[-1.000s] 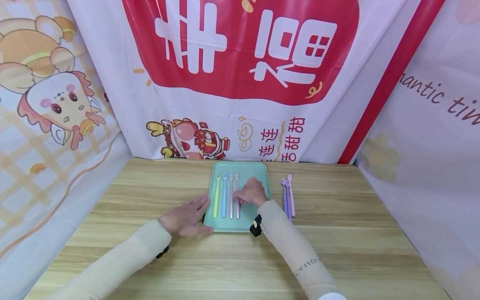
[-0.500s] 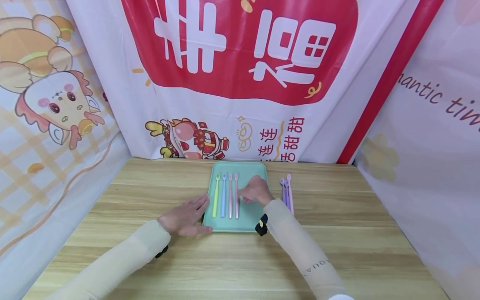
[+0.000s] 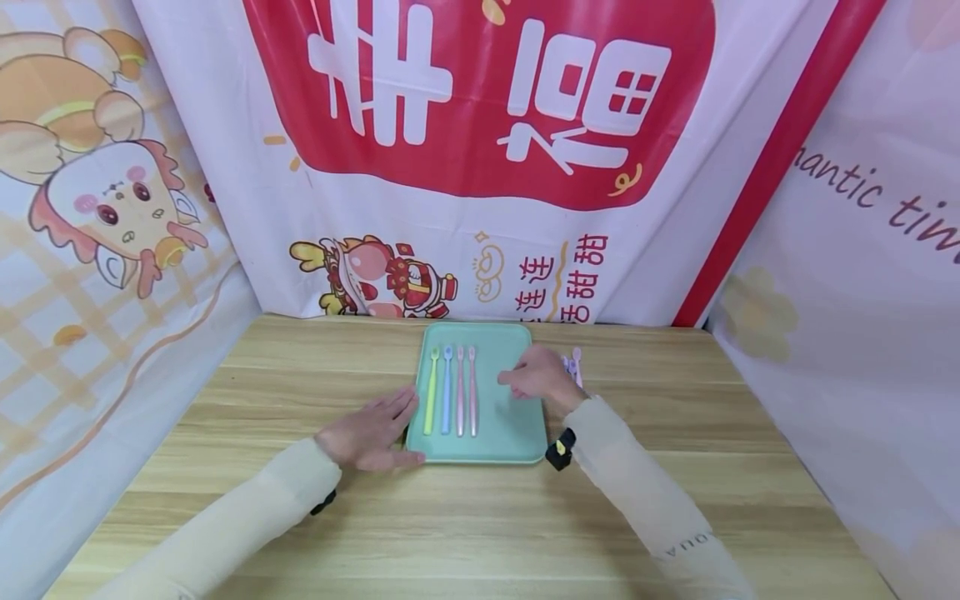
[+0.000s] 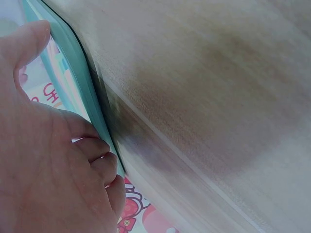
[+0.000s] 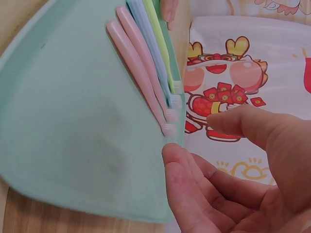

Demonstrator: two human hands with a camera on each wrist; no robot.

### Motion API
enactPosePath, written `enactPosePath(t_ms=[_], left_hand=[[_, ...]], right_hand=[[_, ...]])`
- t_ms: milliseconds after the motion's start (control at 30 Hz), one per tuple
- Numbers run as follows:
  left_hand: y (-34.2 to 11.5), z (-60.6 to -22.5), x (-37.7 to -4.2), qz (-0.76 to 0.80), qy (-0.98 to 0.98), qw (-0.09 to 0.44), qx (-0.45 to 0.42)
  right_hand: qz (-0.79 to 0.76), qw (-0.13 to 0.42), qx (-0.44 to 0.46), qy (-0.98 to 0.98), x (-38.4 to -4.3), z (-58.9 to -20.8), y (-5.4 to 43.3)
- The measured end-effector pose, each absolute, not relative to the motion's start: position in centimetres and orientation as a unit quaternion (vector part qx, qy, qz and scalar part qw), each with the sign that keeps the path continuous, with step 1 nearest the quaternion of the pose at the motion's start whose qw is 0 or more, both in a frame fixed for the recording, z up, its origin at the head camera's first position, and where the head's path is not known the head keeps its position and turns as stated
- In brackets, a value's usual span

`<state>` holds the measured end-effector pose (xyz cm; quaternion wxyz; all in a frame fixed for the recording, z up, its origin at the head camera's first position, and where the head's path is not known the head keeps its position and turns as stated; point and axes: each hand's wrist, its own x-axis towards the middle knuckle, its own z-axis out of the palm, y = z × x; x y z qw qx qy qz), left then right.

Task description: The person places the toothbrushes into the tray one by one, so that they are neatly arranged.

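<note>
A mint-green tray (image 3: 517, 437) lies on the table, bearing a yellow-green toothbrush (image 3: 431, 404), a blue toothbrush (image 3: 447, 404) and two pink toothbrushes (image 3: 473, 404), side by side with heads toward the back. My left hand (image 3: 372, 431) rests against the tray's left side, its fingers extended along the rim in the left wrist view. Over the tray's right edge hovers my right hand (image 3: 538, 372); in the right wrist view its thumb and index finger stand apart with nothing between them. Purple and pink toothbrushes (image 3: 577, 360) lie right of the tray, partly hidden behind that hand.
The wooden table (image 3: 360, 533) ends at a red and white printed cloth (image 3: 487, 183) hanging right behind the tray. Printed cloths also hang at the left (image 3: 112, 208) and right (image 3: 862, 275) sides.
My right hand has left the rightmost pink toothbrush and moved right to the tray's right edge, now covering part of the loose toothbrushes. The left hand has stayed in place.
</note>
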<state>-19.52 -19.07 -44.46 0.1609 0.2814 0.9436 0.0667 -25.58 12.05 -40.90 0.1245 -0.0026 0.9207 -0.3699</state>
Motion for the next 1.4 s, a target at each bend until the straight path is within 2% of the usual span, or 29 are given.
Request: enactPosePath(t_ms=[367,733,1400], left_hand=[[-19.1,-44.4,-19.4,0.068,0.943,0.162,0.284],[-19.1,-44.3,-19.4,0.062,0.943,0.164,0.282],[-19.0,-44.2,-19.5,0.061,0.941,0.159,0.293]], right_hand=[[-0.364,0.111,0.002,0.925,-24.2,-39.8,17.0],[-0.34,0.124,0.027,0.932,-25.0,-39.8,21.6],[-0.355,0.137,0.088,0.921,-27.0,-42.1,24.0]])
